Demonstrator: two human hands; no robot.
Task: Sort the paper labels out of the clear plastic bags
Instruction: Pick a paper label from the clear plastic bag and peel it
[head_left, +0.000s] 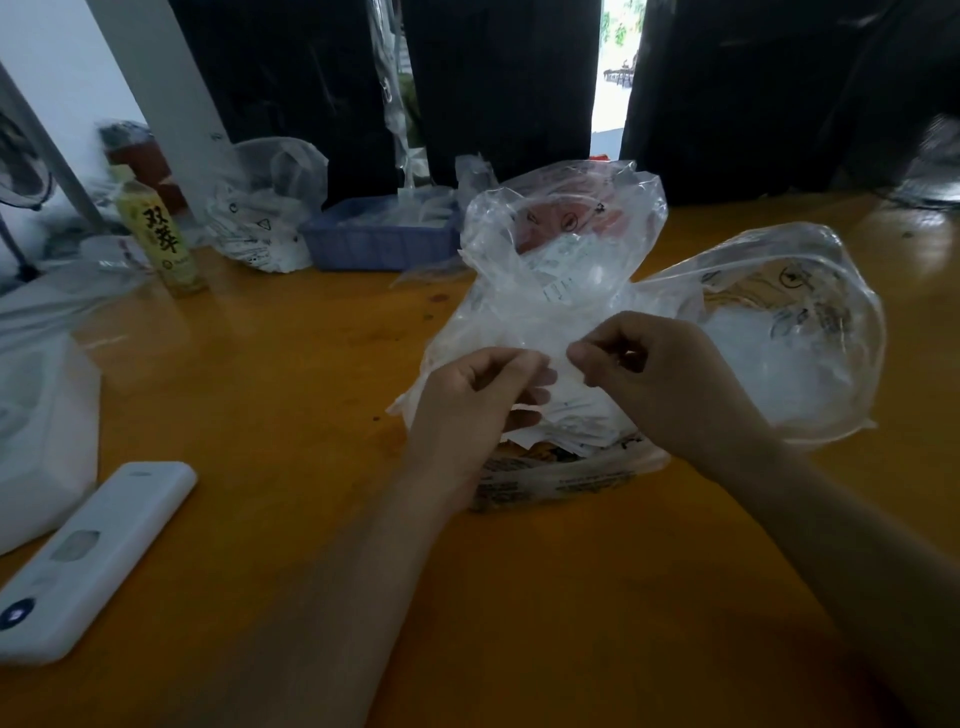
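A crumpled clear plastic bag (561, 244) stands upright in the middle of the orange table, with white paper labels (563, 283) showing through it. My left hand (472, 400) and my right hand (665, 374) both pinch a thin piece of clear plastic film (558, 358) between them, just in front of that bag. More printed paper labels (571, 421) lie in a heap under my hands. A second puffed clear bag (795, 332) lies to the right, touching my right wrist.
A white remote control (98, 556) lies at the front left beside a white box (41, 441). A yellow-labelled drink bottle (158, 239), another bag of labels (260, 218) and a blue plastic basket (374, 239) stand at the back. Dark curtains hang behind the table.
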